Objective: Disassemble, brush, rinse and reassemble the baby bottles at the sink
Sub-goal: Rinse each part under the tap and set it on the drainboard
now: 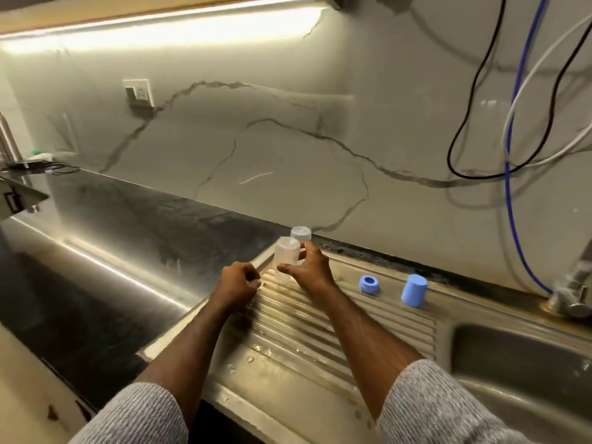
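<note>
A clear baby bottle body (286, 255) stands upside down at the far left corner of the ribbed steel drainboard (307, 328). My right hand (309, 267) holds it from the right with thumb and fingers. A second clear bottle body (301, 233) stands just behind it. My left hand (238, 282) hovers at the drainboard's left edge with curled fingers that hold nothing visible. A blue collar ring (369, 284) and a blue cap (414, 290) stand further right on the drainboard.
The sink basin (525, 363) lies at the right, with the tap base (573, 299) behind it. Black, white and blue cables (509, 174) hang down the marble wall. A dark countertop (134, 238) stretches to the left.
</note>
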Motion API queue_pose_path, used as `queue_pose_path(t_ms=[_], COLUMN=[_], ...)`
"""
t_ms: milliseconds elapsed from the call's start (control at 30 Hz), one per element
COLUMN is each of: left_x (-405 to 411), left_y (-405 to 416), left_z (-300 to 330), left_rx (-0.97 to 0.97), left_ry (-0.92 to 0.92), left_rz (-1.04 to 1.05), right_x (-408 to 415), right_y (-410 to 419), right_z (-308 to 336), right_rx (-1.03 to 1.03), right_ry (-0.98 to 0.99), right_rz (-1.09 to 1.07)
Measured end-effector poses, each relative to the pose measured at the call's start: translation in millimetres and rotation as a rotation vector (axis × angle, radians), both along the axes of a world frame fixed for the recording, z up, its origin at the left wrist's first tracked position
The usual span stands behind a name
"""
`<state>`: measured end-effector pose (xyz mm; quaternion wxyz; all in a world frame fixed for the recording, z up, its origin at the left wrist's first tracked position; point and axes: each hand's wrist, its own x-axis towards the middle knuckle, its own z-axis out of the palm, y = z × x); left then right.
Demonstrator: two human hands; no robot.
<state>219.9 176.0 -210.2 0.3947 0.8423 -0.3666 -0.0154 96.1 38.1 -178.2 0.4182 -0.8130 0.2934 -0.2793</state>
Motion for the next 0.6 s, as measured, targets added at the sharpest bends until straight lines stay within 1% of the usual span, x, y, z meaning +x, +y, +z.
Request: queue_pose_path(t_ms=[300,600], left_x=[-1.1,-6.9], left_y=[1.3,2.9], left_z=[0.5,7.0], left_rx=[0.028,0.014], left_ry=[0.026,0.036], left_rz=[-0.042,-0.047], right_x=[23.8,21.3], right_y=[11.5,8.0], right_z=[-11.2,-12.0], right_rx=[-0.047,0.015], right_ry=[0.067,0.119], right_rz=[-0.025,-0.053])
